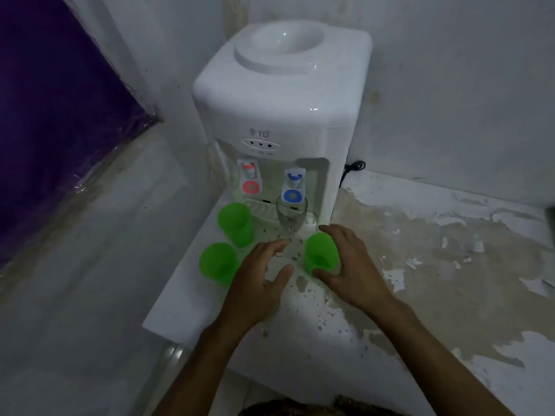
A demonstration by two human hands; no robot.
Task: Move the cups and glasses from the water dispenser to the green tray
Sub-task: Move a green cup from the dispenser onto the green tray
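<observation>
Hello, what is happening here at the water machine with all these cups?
A person reaches with both bare hands toward cups in front of a white water dispenser. The right hand is curled open around one green cup, not yet gripping. The left hand hovers open and empty. Two other green cups and a clear glass under the blue tap stand untouched.

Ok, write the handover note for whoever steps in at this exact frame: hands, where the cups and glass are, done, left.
Left hand: open, empty, between the cups.
Right hand: open, curled around the right green cup, grip not closed.
Two more green cups stand on the left; the clear glass sits under the blue tap of the water dispenser.
Done: nothing visibly moved; no green tray in view.
Left: all four.
</observation>
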